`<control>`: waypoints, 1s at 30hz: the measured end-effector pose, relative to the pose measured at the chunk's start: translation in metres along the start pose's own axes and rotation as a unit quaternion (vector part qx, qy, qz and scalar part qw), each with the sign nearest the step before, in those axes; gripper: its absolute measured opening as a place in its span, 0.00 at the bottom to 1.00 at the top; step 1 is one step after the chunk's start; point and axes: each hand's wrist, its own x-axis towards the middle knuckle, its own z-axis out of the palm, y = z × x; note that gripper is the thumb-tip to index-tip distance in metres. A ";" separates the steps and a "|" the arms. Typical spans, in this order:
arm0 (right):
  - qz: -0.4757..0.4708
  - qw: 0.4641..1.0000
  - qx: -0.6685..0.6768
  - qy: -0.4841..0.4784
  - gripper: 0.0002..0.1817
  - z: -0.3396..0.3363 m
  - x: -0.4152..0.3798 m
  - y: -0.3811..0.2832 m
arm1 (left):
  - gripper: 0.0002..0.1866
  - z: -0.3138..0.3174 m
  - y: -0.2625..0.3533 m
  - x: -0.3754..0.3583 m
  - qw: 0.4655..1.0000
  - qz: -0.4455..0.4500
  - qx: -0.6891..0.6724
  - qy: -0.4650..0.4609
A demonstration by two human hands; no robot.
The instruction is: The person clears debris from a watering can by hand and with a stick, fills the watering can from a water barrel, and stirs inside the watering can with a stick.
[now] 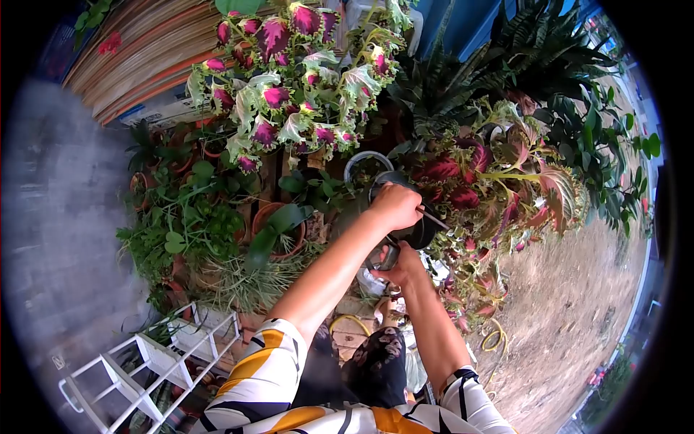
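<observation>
Both bare forearms were extended forward and angled inward. The left hand [396, 206] was curled closed, held farther out; the right hand [400, 266] was held just beside it, nearer the torso, fingers bent.

We see bright, diffuse daylight over the whole scene, with the forearms and the pale sleeves [267, 369] evenly lit and softly shaded. The bare ground [571, 289] at right looks warm and light, while the gaps among the pots sink into deep shadow. We get strong fisheye distortion: the stacked sheets [166, 58] bow into curves, and black surrounds the round view. The grey pavement [65, 195] at left is smeared and hazy, and fine detail softens toward the rim.
</observation>
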 end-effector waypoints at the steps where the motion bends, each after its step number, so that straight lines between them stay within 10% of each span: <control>1: -0.001 1.000 -0.003 0.001 0.15 0.000 0.000 -0.001 | 0.07 0.000 0.001 0.001 1.000 -0.001 -0.002 0.003; 30: -0.044 0.994 -0.095 -0.020 0.18 -0.047 0.020 0.084 | 0.12 -0.003 0.041 -0.099 0.996 -0.042 -0.012 0.079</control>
